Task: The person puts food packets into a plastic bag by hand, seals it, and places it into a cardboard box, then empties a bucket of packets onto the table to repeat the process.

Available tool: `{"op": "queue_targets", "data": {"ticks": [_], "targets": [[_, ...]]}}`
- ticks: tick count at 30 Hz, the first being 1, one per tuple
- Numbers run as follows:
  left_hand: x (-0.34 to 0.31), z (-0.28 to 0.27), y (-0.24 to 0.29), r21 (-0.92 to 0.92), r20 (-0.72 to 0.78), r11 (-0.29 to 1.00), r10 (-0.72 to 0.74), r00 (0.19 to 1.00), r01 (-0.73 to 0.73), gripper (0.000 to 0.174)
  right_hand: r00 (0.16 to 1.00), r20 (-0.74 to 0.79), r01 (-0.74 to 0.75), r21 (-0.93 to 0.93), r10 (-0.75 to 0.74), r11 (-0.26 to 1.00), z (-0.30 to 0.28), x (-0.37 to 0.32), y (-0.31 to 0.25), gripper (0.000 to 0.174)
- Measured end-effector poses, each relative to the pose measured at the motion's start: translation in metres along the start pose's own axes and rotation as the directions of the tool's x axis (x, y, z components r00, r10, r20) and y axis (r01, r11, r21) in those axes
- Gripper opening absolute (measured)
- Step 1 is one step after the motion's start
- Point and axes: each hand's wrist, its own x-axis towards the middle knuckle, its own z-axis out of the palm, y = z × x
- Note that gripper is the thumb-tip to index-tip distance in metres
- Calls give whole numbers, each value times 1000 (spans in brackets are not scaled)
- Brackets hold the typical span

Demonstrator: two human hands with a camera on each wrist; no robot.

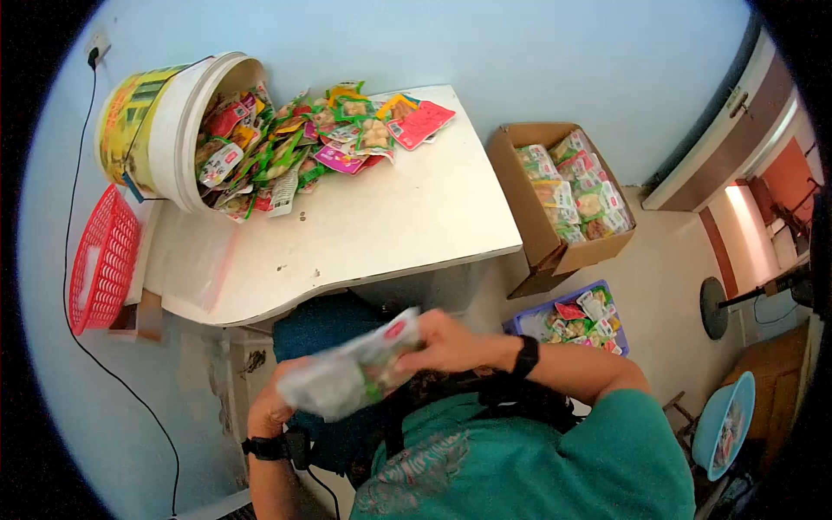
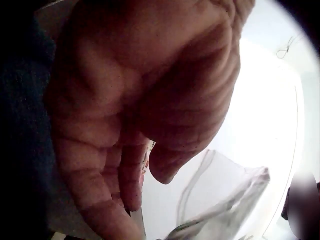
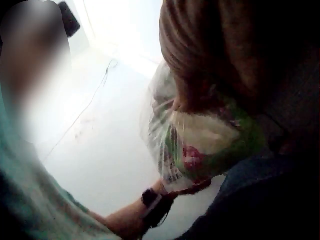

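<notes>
I hold a clear plastic bag (image 1: pixel 347 374) of snack packets in front of my chest, below the table's front edge. My right hand (image 1: pixel 446 342) grips its upper right end, fingers curled over the plastic. My left hand (image 1: pixel 267 407) holds the lower left end, mostly hidden behind the bag. In the right wrist view the bag (image 3: pixel 195 145) hangs under the right hand (image 3: pixel 210 55), with green and red packets showing through. The left wrist view is filled by the left hand (image 2: pixel 135 125), with the bag (image 2: pixel 225 210) just past its thumb.
A white table (image 1: pixel 390 225) carries a tipped yellow-and-white bucket (image 1: pixel 165 121) spilling a pile of packets (image 1: pixel 321 139). A red basket (image 1: pixel 100 260) hangs at the left. A cardboard box (image 1: pixel 529 217) and a blue crate (image 1: pixel 518 325), both with packets, sit on the floor at the right.
</notes>
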Motion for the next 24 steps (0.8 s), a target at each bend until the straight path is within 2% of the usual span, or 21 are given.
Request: {"op": "queue_targets", "data": {"ticks": [2,4,6,8,10,13,15,17,20,24], "targets": [[8,10,4,-84,67,996,23,998,-17,30,984,-168,-65,-44,57,997,-28,-22,-17,33],[14,19,5,-170,127,985,50,991,-28,36,908,-413,-83,-4,73,997,-59,-47,-37,30],[21,25,0,-178,131,984,45,990,-21,39,788,-615,93,161,26,983,-96,-74,-43,33],[26,27,-7,-194,133,981,36,990,-10,38,660,-744,317,157,-99,935,-135,-100,-51,31],[30,30,-13,-185,123,983,11,992,12,37,516,-852,323,103,-84,941,-179,-132,-46,31],[35,32,-23,-181,102,983,-20,995,38,37,383,-922,281,60,-55,958,-229,-169,-39,31],[36,32,-26,-198,87,979,-28,996,45,36,327,-943,246,32,-52,969,-268,-193,-20,32],[37,31,-28,-232,71,972,-19,997,35,35,248,-967,242,12,-50,970,-281,-196,-10,32],[39,31,-28,-256,44,966,-34,998,44,35,233,-972,244,72,13,967,-311,-213,19,32],[42,33,-25,-249,36,966,-64,997,72,35,170,-951,263,295,256,919,-355,-236,70,32]]}}
